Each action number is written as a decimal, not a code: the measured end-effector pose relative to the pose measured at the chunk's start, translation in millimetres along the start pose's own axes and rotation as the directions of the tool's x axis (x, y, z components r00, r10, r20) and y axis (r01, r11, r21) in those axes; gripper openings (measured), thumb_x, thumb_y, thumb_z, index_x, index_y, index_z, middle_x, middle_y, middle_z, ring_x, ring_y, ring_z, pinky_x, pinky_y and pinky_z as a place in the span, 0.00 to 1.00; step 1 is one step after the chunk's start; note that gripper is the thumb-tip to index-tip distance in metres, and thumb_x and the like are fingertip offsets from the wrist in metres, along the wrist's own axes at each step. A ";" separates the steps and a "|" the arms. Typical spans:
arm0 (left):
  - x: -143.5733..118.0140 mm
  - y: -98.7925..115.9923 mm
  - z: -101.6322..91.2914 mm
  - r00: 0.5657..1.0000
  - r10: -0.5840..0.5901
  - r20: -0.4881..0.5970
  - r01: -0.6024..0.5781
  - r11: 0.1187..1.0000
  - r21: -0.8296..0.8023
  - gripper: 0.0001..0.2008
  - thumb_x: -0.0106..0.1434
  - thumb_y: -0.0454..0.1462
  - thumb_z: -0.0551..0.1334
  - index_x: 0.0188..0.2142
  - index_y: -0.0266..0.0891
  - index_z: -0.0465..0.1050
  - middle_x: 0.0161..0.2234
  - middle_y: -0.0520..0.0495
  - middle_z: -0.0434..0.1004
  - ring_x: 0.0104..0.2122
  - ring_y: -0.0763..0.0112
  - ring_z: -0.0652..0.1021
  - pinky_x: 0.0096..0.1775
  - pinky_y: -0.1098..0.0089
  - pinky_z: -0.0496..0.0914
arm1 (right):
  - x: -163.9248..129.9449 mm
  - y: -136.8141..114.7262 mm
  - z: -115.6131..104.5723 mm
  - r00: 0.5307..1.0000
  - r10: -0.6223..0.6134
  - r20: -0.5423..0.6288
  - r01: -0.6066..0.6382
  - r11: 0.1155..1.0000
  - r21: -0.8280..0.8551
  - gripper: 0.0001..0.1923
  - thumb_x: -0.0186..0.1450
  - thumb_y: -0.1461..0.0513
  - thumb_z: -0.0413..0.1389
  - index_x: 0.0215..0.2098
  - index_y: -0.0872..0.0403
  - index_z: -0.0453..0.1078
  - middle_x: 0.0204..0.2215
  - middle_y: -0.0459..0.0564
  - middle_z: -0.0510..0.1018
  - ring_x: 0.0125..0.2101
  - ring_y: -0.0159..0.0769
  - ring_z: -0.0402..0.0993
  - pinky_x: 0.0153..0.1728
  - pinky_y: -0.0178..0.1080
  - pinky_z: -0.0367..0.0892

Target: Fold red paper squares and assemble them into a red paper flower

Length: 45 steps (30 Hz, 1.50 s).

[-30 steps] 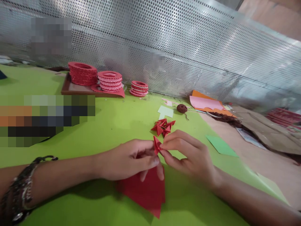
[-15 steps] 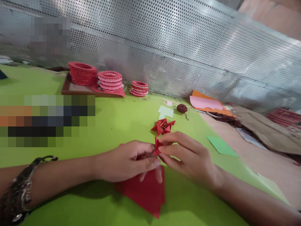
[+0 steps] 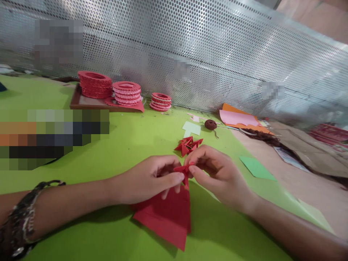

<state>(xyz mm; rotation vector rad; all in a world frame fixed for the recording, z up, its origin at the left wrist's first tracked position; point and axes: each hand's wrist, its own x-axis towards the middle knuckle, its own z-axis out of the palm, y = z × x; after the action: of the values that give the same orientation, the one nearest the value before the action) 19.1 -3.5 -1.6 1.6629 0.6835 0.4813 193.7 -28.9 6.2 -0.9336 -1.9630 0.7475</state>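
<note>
Green table (image 3: 89, 239) bears the work. Left hand (image 3: 152, 181), fingers nearly closed; right hand (image 3: 220, 177), thumb and fingers in a narrow pinch. Red sheets (image 3: 165, 217) lie below the left hand. Red folded shapes (image 3: 184, 149) sit just beyond both hands. Smallest: folded red paper (image 3: 185, 169), held by both hands. Step in hand looks like shaping its folds; next move likely calls for steady left grip while the right presses the crease

The small piece of red paper (image 3: 185, 169) is folded into narrow, pointed parts. One part lies almost level, and another points downward. Both hands (image 3: 221, 177) pinch it above the worktop (image 3: 95, 232), near the larger red sheets (image 3: 165, 219).
</note>
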 end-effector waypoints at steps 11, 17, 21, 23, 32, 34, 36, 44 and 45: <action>-0.1 -7.5 3.2 0.998 0.062 0.022 -0.064 0.992 0.111 0.14 0.64 0.39 0.48 0.26 0.37 0.64 0.21 0.55 0.68 0.20 0.79 0.67 0.24 0.77 0.61 | -1.7 1.9 5.3 0.992 -0.112 -0.065 0.104 0.989 -0.108 0.07 0.58 0.70 0.52 0.34 0.55 0.62 0.24 0.43 0.71 0.24 0.25 0.69 0.25 0.28 0.68; 0.4 -2.0 5.1 0.994 0.031 -0.102 -0.008 0.977 0.215 0.09 0.60 0.39 0.53 0.29 0.37 0.66 0.24 0.54 0.70 0.19 0.78 0.66 0.22 0.76 0.60 | -2.3 -0.8 2.6 0.979 -0.184 -0.088 0.159 0.960 -0.232 0.03 0.59 0.69 0.53 0.31 0.56 0.65 0.23 0.44 0.73 0.23 0.26 0.72 0.22 0.28 0.69; -0.2 0.6 4.4 0.996 -0.002 -0.093 0.027 0.964 0.265 0.08 0.59 0.39 0.54 0.28 0.37 0.66 0.20 0.55 0.66 0.19 0.76 0.67 0.22 0.75 0.59 | -2.6 -1.3 3.4 0.976 -0.197 -0.092 0.163 0.943 -0.291 0.03 0.59 0.69 0.53 0.31 0.57 0.65 0.23 0.45 0.74 0.23 0.27 0.73 0.22 0.28 0.70; -0.4 1.3 3.4 0.996 -0.009 -0.088 0.030 0.971 0.238 0.08 0.60 0.37 0.52 0.28 0.38 0.65 0.20 0.56 0.65 0.19 0.77 0.66 0.22 0.75 0.59 | -2.5 -1.6 3.2 0.970 -0.230 -0.083 0.192 0.925 -0.328 0.03 0.59 0.69 0.53 0.30 0.56 0.65 0.23 0.45 0.74 0.21 0.26 0.72 0.21 0.27 0.68; 0.2 0.8 3.4 0.999 -0.002 -0.047 0.002 1.000 -0.006 0.08 0.60 0.36 0.55 0.39 0.39 0.59 0.26 0.56 0.68 0.20 0.79 0.67 0.25 0.75 0.62 | -1.4 -2.2 2.1 0.978 -0.202 -0.052 0.183 0.951 -0.248 0.04 0.59 0.70 0.53 0.30 0.57 0.65 0.22 0.44 0.75 0.21 0.25 0.74 0.19 0.25 0.68; 0.4 0.1 2.7 0.999 0.001 -0.042 -0.002 1.000 -0.001 0.09 0.59 0.36 0.56 0.39 0.39 0.60 0.24 0.58 0.66 0.20 0.78 0.67 0.26 0.74 0.63 | -1.6 -2.0 3.3 0.984 -0.165 -0.061 0.148 0.966 -0.211 0.04 0.59 0.71 0.53 0.30 0.57 0.65 0.21 0.44 0.75 0.21 0.26 0.74 0.21 0.25 0.69; 0.7 -0.1 1.2 0.998 0.010 -0.060 -0.008 0.999 0.032 0.06 0.60 0.36 0.56 0.37 0.38 0.62 0.23 0.58 0.66 0.20 0.79 0.66 0.26 0.74 0.62 | -1.9 -2.0 4.0 0.986 -0.155 -0.060 0.140 0.968 -0.208 0.04 0.59 0.71 0.53 0.30 0.58 0.65 0.22 0.45 0.74 0.22 0.27 0.74 0.22 0.27 0.70; 1.5 2.0 -0.3 0.991 0.006 -0.137 0.003 0.998 0.069 0.05 0.61 0.33 0.54 0.29 0.37 0.65 0.22 0.58 0.70 0.17 0.81 0.65 0.26 0.76 0.61 | -3.8 3.4 -5.8 0.900 -0.418 0.124 0.412 0.721 -0.558 0.04 0.61 0.70 0.52 0.32 0.58 0.67 0.27 0.47 0.75 0.29 0.27 0.72 0.30 0.27 0.68; 1.2 2.1 0.0 0.990 0.001 -0.140 0.009 0.997 0.073 0.06 0.61 0.33 0.54 0.28 0.37 0.65 0.21 0.59 0.69 0.18 0.81 0.65 0.25 0.77 0.60 | -4.2 4.5 -7.7 0.884 -0.434 0.172 0.446 0.676 -0.586 0.04 0.62 0.69 0.51 0.32 0.57 0.67 0.27 0.47 0.75 0.30 0.28 0.72 0.31 0.28 0.68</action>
<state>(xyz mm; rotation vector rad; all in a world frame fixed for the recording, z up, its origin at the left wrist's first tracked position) 20.4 -2.9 0.4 1.7074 0.8158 0.5807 203.5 -28.6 4.8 -0.7393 -2.3722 -0.1960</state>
